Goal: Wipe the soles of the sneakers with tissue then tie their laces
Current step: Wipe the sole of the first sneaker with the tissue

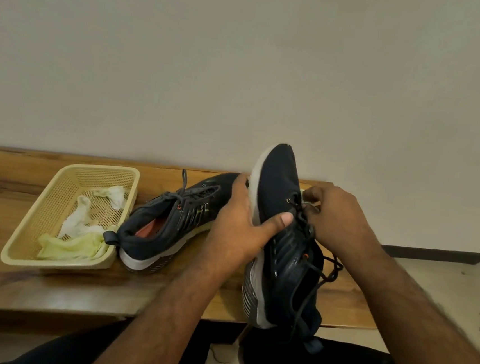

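**Laces next, shoe held toe-up**

While my left hand [236, 225] grips the raised shoe [281, 244] across its sole and upper, my right hand [329, 217] has its fingers [308, 210] pinching the laces [316, 277] near the eyelets. The other shoe [167, 224] lies on the worktop [11, 198] beside the basket [51, 213] of tissues [79, 222]. Laces look limp and thin; I'd take them near the ends.
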